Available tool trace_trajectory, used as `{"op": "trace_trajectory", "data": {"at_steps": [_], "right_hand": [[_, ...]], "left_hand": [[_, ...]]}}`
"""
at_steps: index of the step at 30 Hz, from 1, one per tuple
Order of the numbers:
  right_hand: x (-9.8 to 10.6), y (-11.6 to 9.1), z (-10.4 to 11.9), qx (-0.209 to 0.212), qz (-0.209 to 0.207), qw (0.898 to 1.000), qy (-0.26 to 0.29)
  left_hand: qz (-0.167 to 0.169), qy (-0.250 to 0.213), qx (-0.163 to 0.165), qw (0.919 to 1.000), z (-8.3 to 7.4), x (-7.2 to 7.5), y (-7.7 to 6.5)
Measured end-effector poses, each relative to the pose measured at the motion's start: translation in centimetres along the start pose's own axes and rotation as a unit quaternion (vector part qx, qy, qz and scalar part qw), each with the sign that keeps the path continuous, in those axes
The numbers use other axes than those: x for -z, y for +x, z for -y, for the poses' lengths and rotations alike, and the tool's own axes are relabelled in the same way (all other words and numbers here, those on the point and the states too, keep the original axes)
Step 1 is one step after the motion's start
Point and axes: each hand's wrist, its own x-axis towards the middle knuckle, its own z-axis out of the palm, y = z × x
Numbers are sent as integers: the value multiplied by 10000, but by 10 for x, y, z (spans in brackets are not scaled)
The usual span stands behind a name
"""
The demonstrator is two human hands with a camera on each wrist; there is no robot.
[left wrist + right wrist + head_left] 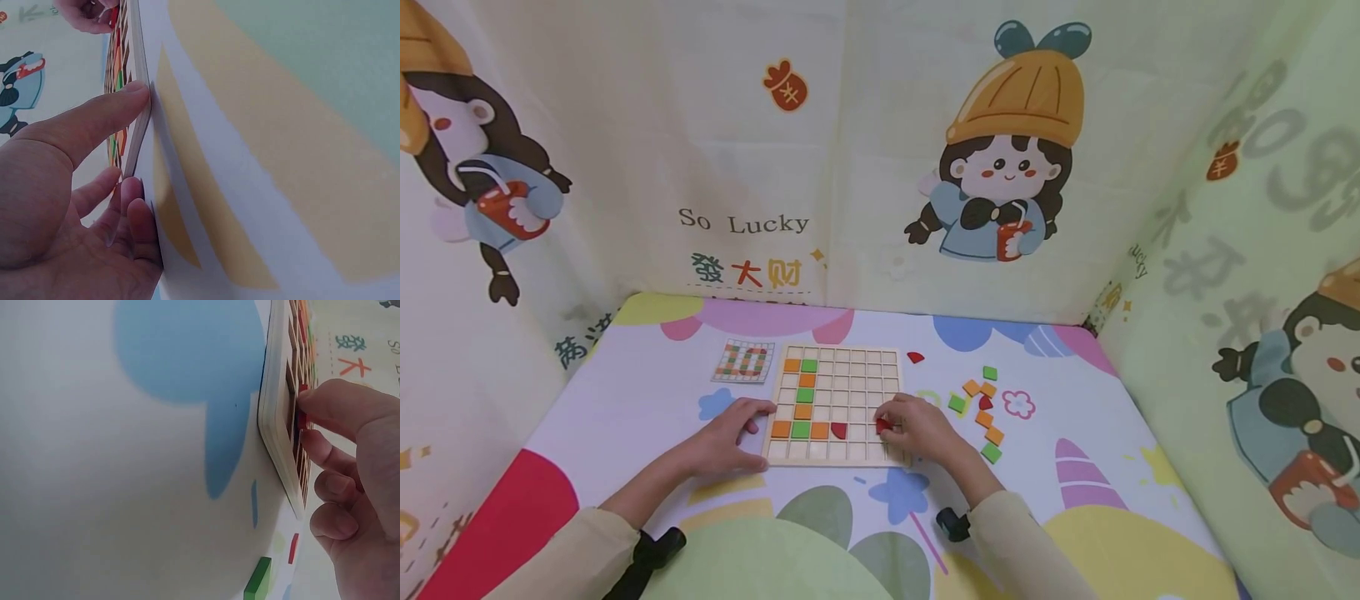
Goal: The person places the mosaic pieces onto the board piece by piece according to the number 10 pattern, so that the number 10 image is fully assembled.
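Note:
A square wooden grid board (850,395) lies on the table, its left columns partly filled with orange and green square tiles. One red rounded wedge tile (839,431) sits in the row nearest but one to the person. Over that same row, toward the board's right side, my right hand (921,427) pinches another red tile (302,407) between thumb and index finger, right at the grid. My left hand (724,437) rests against the board's left edge, thumb (134,90) by the near corner and fingers spread farther up, partly hidden in the left wrist view.
A small pattern card (743,362) with a coloured grid lies beyond the left hand. Right of the board are scattered loose tiles: orange squares (984,419), green squares (991,452) and red wedges (915,357). Printed curtains (865,167) stand around the table's back and sides.

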Motion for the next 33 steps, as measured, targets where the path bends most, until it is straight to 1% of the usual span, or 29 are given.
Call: {"op": "trace_trajectory", "data": {"at_steps": [2, 8, 9, 13, 15, 20, 23, 28, 33], "right_hand": [[-2, 1, 1, -65, -50, 9999, 78], [-6, 4, 6, -478, -120, 9983, 323], [-6, 4, 7, -495, -140, 9982, 317], [-2, 2, 6, -365, -229, 9989, 171], [1, 0, 5, -177, -206, 9994, 198], [5, -1, 1, 164, 133, 9985, 508], [4, 0, 0, 267, 251, 9979, 532], [3, 1, 1, 231, 277, 9983, 455], [1, 1, 2, 204, 179, 9991, 310]], "left_hand": [[8, -15, 4, 10000, -1, 0, 0], [12, -56, 31, 10000, -2, 1, 0], [11, -57, 33, 10000, -2, 1, 0], [13, -45, 26, 10000, -2, 1, 0], [12, -42, 25, 10000, -2, 1, 0], [17, -24, 38, 10000, -3, 2, -1], [16, -18, 36, 10000, -3, 2, -2], [10, -4, 26, 10000, -4, 2, -2], [1, -32, 49, 10000, -5, 2, -2]]}}
